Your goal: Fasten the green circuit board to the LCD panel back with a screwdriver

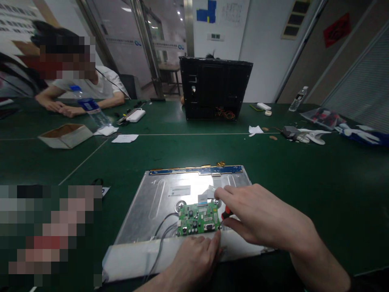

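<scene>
A silver metal display panel (142, 211) lies flat on the green table, with a green circuit board (194, 218) near its lower middle. My right hand (252, 213) is closed around a small red and black screwdriver (226, 212), whose tip points down at the board's lower right corner. Just below that corner, my left hand (197, 255) rests on the white strip (133, 259) along the panel's near edge, with its index finger stretched out beside the corner. Grey cables (161, 247) run from the board's left side toward me. A blue strip board (194, 170) lines the panel's far edge.
A black panel (215, 89) stands upright across the green table (279, 170). At the left are a bottle (91, 107), an open box (67, 136) and a seated person. Another bottle (298, 99), gloves (313, 136) and plastic bags lie at the right.
</scene>
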Motion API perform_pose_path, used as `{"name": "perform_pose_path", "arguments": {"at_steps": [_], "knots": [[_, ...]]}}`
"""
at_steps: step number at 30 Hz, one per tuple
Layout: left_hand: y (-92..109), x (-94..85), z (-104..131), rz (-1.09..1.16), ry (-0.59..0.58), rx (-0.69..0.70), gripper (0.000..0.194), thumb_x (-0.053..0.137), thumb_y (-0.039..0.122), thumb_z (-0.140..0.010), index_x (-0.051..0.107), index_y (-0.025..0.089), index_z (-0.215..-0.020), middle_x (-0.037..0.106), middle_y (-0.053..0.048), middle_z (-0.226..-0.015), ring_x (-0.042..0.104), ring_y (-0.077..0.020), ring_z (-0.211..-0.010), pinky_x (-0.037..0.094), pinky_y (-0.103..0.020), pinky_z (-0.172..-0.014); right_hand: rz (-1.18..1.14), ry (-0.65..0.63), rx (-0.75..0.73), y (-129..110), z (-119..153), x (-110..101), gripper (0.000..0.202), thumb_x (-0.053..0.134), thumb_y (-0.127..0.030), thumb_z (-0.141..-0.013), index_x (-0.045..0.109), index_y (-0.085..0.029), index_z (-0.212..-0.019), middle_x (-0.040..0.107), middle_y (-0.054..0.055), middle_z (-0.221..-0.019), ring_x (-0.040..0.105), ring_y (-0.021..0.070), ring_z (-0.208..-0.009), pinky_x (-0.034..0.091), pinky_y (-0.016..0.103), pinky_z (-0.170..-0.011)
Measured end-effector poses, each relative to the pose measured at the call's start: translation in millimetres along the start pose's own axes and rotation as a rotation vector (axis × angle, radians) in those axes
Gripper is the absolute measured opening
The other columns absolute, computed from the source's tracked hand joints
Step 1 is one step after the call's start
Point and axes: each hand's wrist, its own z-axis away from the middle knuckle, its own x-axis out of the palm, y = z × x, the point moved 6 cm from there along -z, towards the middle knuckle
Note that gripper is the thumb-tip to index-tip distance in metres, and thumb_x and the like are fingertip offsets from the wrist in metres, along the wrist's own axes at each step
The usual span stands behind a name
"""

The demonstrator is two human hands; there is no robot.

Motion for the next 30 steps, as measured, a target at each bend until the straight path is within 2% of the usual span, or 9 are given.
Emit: {"name": "perform_pose_path", "arguments": {"at_steps": [7, 15, 23, 27, 30], "knots": [[-1.3, -0.6, -0.2, 0.007, 0.004, -0.003, 0.024, 0.03, 0.02, -0.102, 0.05, 0.009, -0.111, 0.065, -0.005, -0.063, 0.061, -0.0185, -0.047, 0.047, -0.025, -0.043, 0.006, 0.002, -0.069, -4.1, 2.1, -0.7, 0.021, 0.053, -0.011, -0.082, 0.05, -0.017, -0.102, 0.063, 0.004, -0.091, 0.055, 0.0155, -0.07, 0.033, 0.03, -0.055], [-1.3, 3.8, 2.3, 0.021, -0.011, -0.001, 0.024, 0.032, 0.019, -0.1, 0.051, 0.008, -0.111, 0.064, -0.005, -0.062, 0.059, -0.0178, -0.047, 0.047, -0.024, -0.045, 0.008, -0.002, 0.011, 0.5, -1.7, 0.0, 0.019, 0.058, -0.025, -0.087, 0.052, -0.018, -0.104, 0.066, 0.003, -0.087, 0.059, 0.0165, -0.07, 0.032, 0.029, -0.054], [-3.1, 5.4, 2.4, 0.019, -0.056, -0.02, 0.024, 0.032, 0.02, -0.1, 0.05, 0.01, -0.111, 0.065, -0.005, -0.064, 0.06, -0.0178, -0.048, 0.048, -0.024, -0.046, -0.001, -0.006, -0.082, -4.7, 2.0, -0.8, 0.026, 0.054, -0.012, -0.081, 0.05, -0.017, -0.106, 0.063, 0.005, -0.095, 0.055, 0.016, -0.073, 0.034, 0.029, -0.057], [-3.1, 3.7, 2.0, 0.018, -0.021, -0.015, 0.027, 0.029, 0.021, -0.101, 0.051, 0.01, -0.11, 0.065, -0.005, -0.062, 0.06, -0.0176, -0.048, 0.048, -0.024, -0.045, 0.017, 0.007, -0.061, -1.9, 1.3, 1.8, 0.026, 0.051, -0.006, -0.08, 0.05, -0.018, -0.104, 0.064, 0.003, -0.091, 0.054, 0.0151, -0.07, 0.031, 0.03, -0.054], [-2.8, 3.4, 2.5, 0.023, -0.013, -0.015, 0.028, 0.027, 0.02, -0.101, 0.051, 0.009, -0.109, 0.065, -0.006, -0.063, 0.06, -0.0178, -0.048, 0.048, -0.024, -0.045, 0.031, 0.02, -0.037, 0.0, 0.3, 2.5, 0.022, 0.052, -0.009, -0.083, 0.05, -0.019, -0.103, 0.065, 0.002, -0.089, 0.056, 0.015, -0.069, 0.03, 0.03, -0.053]]}}
